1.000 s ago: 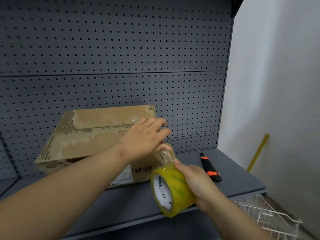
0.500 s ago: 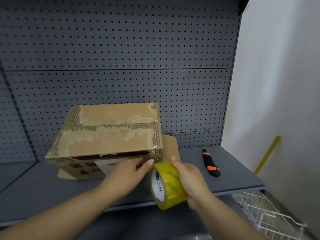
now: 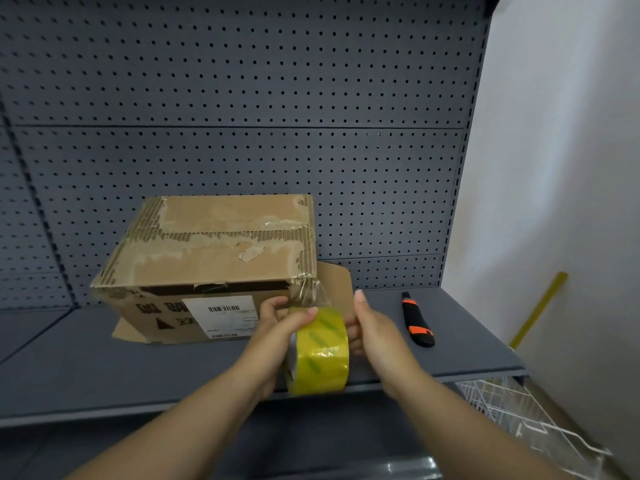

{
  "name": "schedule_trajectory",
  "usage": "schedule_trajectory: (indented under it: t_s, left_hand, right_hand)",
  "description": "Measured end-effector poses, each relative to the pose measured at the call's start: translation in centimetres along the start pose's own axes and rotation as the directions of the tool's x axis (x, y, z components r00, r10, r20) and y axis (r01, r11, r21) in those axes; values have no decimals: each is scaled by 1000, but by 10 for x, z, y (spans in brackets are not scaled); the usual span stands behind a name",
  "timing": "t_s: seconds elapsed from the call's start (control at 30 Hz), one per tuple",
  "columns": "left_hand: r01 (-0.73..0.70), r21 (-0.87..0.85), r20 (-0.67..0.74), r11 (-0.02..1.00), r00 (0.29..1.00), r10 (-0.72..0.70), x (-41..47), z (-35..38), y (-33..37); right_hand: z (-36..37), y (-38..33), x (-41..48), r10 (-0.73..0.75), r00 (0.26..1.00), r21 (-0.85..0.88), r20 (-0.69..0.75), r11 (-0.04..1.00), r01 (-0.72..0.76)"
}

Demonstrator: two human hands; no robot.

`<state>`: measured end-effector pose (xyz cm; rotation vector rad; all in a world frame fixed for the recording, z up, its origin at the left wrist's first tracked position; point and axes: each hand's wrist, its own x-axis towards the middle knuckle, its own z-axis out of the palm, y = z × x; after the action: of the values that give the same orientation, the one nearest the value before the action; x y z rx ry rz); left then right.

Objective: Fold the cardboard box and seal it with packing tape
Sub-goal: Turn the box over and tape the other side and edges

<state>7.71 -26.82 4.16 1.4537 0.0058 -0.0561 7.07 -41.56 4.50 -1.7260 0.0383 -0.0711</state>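
The roll of packing tape (image 3: 320, 351) is gripped between both hands, out in front of the shelf edge and just below the near right corner of the cardboard box (image 3: 214, 268). The left hand (image 3: 277, 327) is curled round the roll's left side, thumb laid over the top of the roll; the right hand (image 3: 372, 332) is cupped against the far side, thumb raised and clear, its fingers mostly hidden behind the roll. A clear strip (image 3: 309, 292) is stretched from the roll up to the box corner directly above the hands, and it looks bunched and twisted there. Trouble could be caused right here: if the roll is pulled sideways, the strip may be folded onto itself, or peeled from a surface already torn and fuzzy. With no hand on the box, it could be dragged along the grey shelf (image 3: 104, 368) toward the edge. A flap (image 3: 334, 280) is seen sticking out beyond the hands, unsealed. The utility knife (image 3: 417, 320) lies to the right of the right hand, unheld, so a cut would demand that one grip be released.
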Motion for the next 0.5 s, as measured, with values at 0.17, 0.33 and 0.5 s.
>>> schedule_trajectory:
  t_s: [0.17,0.33,0.5]
  left_hand:
    - [-3,-149,-18,989,1000,0,10,2,-4]
    - [-9,-147,44,989,999,16,15,-1,-7]
    - [-80,-62,-9,995,997,80,19,-3,-10]
  right_hand:
    - [-55,36,75,-94,956,-553,-277,829,-79]
    - [-84,87,119,221,939,-858,-262,392,-332]
    - [-86,97,118,117,962,-889,-248,366,-274]
